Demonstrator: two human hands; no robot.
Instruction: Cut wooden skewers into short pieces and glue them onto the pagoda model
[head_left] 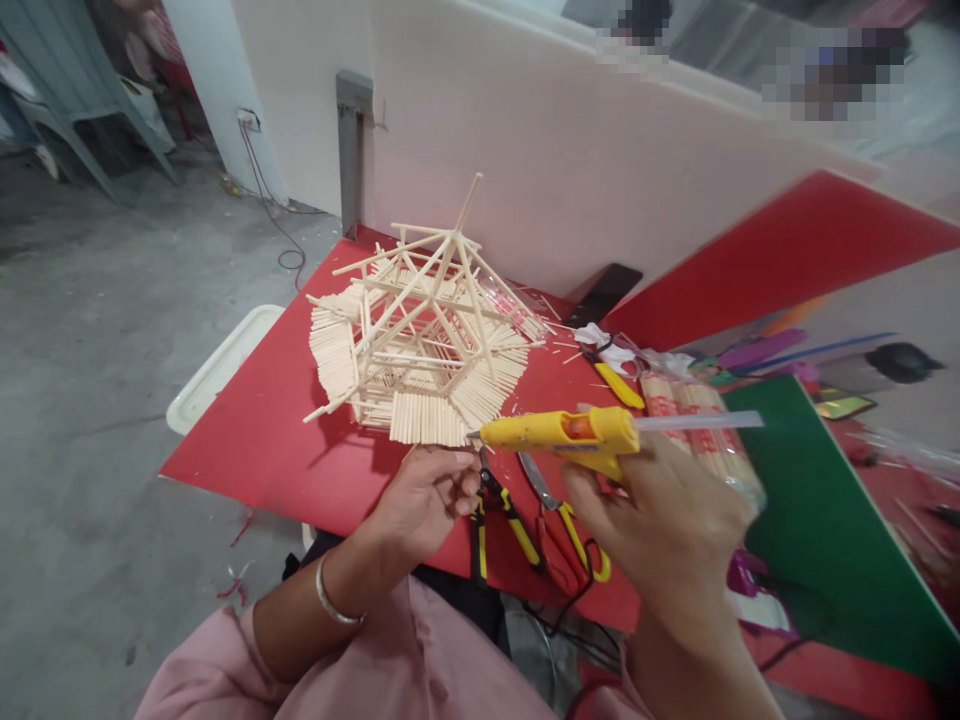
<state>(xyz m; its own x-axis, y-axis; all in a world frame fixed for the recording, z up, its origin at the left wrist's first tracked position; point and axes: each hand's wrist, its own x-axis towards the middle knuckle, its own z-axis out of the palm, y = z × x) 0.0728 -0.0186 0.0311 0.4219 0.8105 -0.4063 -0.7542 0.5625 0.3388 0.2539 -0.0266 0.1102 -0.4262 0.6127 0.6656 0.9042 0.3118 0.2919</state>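
My right hand is closed around the grip of a yellow hot glue gun, a translucent glue stick jutting from its back. The gun's nozzle points left, at the lower edge of a pavilion-like model built from thin wooden sticks. That model has an open pointed roof frame and flared eaves of close-set sticks. Just below the front eave is my left hand, its fingers curled together near the nozzle tip. Whatever those fingers pinch is hidden or too small to make out.
On the red board lie black-and-yellow pliers, scissors and a yellow-handled cutter. Bagged sticks and a green board are at right. A black phone-like slab leans by the white partition.
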